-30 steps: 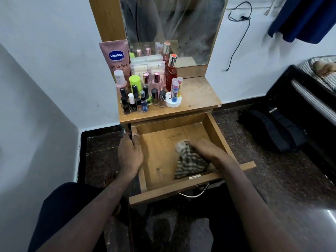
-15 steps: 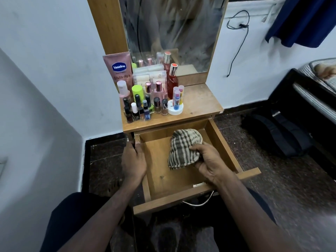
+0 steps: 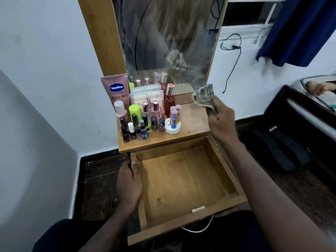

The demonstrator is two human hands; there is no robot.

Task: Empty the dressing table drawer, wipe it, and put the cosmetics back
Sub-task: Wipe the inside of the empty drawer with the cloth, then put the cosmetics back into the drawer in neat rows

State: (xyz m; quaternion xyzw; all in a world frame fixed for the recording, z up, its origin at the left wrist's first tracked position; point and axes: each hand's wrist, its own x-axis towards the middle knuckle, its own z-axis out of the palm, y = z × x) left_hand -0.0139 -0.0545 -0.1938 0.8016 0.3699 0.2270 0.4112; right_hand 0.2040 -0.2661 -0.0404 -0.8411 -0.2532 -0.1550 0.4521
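The right hand (image 3: 221, 122) is no longer down in the drawer (image 3: 181, 179): half a second ago it was pressing the striped cloth (image 3: 203, 96) against the drawer's back wall, and now it is holding that cloth up above the desk's (image 3: 192, 120) right edge, fingers (image 3: 214, 108) clenched around the bunched fabric. The left hand (image 3: 129, 182) is keeping its place on the drawer's left rim, near the back left corner, fingers curling over the wooden side and gripping it.

The drawer itself is standing pulled out, and its floor is showing bare wood from wall to wall (one small dark knot near the front). One metal handle (image 3: 198, 228) is hanging below the front panel.

The cosmetics are all crowding the left half of the desk, up against the mirror (image 3: 169, 33). I am counting one pink Vaseline tube (image 3: 116, 89) leaning at the back left corner, one tall red bottle (image 3: 169, 100), one lime-green capped container (image 3: 135, 110), two small pink perfume bottles (image 3: 156, 110), and one white round stand (image 3: 173, 127) carrying lip balm sticks. The nail polish bottles (image 3: 138, 130) along the front edge are packed too closely to count surely.

The right half of the desk is lying open, bare wood from the stand to the right edge.
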